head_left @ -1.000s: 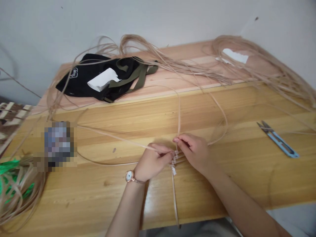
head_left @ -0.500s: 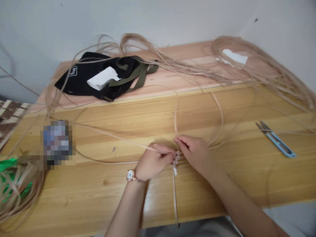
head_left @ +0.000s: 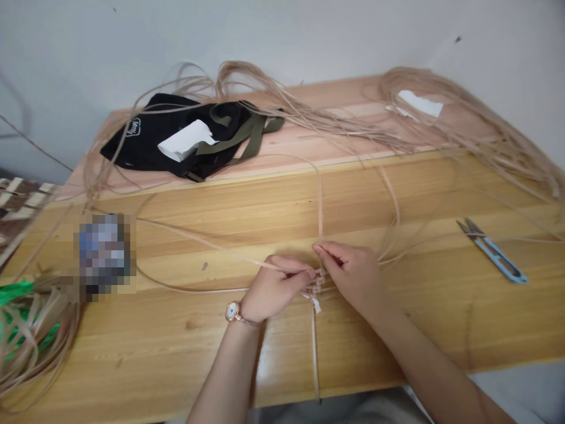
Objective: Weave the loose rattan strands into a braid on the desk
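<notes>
Both hands meet over a small woven knot of tan rattan strips [head_left: 316,287] near the front middle of the wooden table [head_left: 282,200]. My left hand [head_left: 276,290], with a watch on the wrist, is closed in a pinch on the strips at the knot's left side. My right hand [head_left: 351,272] pinches a strip that rises away from the knot toward the back. A long strip tail [head_left: 315,353] runs from the knot over the table's front edge.
Blue-handled snips [head_left: 494,254] lie at the right. A black bag [head_left: 194,136] with olive straps and white paper sits at the back left. Loose rattan bundles [head_left: 463,126] spread along the back and right, more rattan with green material [head_left: 22,330] at the left.
The hands have stayed at the knot with small shifts. The strip held by my right hand has swayed slightly, and the view has shifted a little.
</notes>
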Action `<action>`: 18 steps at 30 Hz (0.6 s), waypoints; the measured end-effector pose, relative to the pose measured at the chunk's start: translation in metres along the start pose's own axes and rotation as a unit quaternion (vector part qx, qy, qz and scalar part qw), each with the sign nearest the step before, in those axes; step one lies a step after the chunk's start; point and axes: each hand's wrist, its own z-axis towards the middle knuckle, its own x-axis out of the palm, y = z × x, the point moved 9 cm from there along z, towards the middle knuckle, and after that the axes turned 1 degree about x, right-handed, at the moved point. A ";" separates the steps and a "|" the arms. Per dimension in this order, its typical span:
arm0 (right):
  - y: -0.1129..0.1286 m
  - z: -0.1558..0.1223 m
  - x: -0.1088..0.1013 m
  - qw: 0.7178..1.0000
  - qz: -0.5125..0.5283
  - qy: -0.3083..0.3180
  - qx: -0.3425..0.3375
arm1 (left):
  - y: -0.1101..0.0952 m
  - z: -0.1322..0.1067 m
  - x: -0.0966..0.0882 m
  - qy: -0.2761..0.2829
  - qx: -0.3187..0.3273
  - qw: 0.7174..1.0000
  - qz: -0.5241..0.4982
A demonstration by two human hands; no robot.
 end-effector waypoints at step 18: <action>0.001 0.005 0.001 0.999 -0.049 -0.001 -0.005 | -0.006 0.002 -0.004 -0.023 0.042 0.999 -0.004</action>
